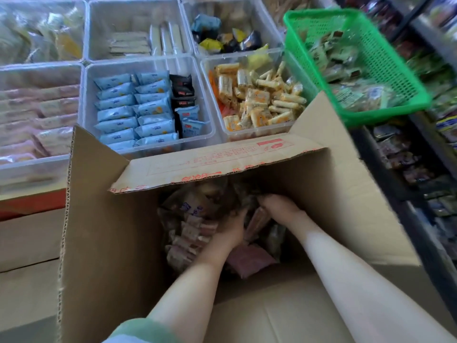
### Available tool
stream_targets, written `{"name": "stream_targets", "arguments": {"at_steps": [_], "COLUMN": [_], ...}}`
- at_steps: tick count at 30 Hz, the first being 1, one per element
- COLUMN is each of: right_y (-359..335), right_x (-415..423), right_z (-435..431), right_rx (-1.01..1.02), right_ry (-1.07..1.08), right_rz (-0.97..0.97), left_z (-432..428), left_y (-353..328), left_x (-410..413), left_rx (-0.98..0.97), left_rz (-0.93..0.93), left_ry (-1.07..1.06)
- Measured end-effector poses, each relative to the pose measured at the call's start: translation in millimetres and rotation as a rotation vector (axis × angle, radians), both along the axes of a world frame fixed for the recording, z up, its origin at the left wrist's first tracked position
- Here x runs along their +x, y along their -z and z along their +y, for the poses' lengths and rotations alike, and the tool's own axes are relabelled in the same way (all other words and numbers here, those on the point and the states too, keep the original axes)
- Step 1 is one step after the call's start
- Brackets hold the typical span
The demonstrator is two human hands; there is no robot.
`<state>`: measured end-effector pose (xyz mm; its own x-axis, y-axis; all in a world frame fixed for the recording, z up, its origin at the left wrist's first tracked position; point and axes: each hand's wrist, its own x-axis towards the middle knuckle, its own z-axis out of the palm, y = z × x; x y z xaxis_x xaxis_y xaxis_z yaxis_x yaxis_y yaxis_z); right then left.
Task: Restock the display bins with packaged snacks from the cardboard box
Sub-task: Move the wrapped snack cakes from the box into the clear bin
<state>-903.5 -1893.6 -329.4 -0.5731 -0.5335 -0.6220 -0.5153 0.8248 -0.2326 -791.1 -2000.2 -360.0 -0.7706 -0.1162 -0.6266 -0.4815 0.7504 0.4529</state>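
An open cardboard box (103, 231) stands in front of me, its far flap (217, 162) folded inward. Inside lie loose snack packets (190, 233) in pinkish and clear wrappers. Both my hands reach down into the box. My left hand (231, 230) is pushed into the packets with its fingers buried, so its grip is hidden. My right hand (279, 206) lies further in, its fingers curled down over packets. A brownish packet (258, 221) sits between the two hands.
Clear display bins stand beyond the box: blue packets (133, 112), yellow-and-white snack bars (259, 97), pink packets (37, 120) at left, more bins behind. A green mesh basket (385, 65) of green packets is at the right. Dark shelving (408, 169) runs along the right.
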Motion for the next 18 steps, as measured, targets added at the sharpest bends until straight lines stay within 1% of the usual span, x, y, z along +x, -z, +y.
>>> {"name": "stream_targets", "arguments": {"at_steps": [2, 4, 6, 8, 11, 14, 16, 18], "right_y": [-24.5, -48.7, -71.2, -92.3, -121.6, -152.0, -171.9, -186.4], "right_x": [10.8, 24.1, 37.9, 53.0, 80.1, 108.6, 123.8, 133.6], "right_z": [11.9, 23.0, 31.6, 38.5, 45.7, 44.6, 39.8, 33.3], "right_rx": [-0.019, -0.059, -0.140, -0.262, -0.530, -0.778, -0.905, -0.995], "right_ry": [-0.070, -0.087, -0.086, -0.015, 0.194, 0.331, 0.383, 0.428], "right_rz": [0.080, 0.146, 0.174, 0.200, 0.204, 0.237, 0.242, 0.257], "left_z": [2.0, -0.3, -5.9, -11.1, -20.5, -34.3, -45.0, -56.9], "left_y": [-10.3, -26.4, -48.2, -71.3, -110.7, -155.7, -185.4, -213.3], "left_x": [6.8, 15.7, 25.6, 37.4, 57.0, 83.3, 102.0, 119.2], "left_rx": [-0.044, -0.114, -0.153, -0.168, -0.194, -0.129, -0.062, -0.035], "left_rz": [-0.007, 0.010, 0.052, 0.089, 0.200, 0.362, 0.436, 0.508], "left_ry": [0.006, 0.037, 0.080, 0.128, 0.102, 0.020, -0.063, -0.134]}}
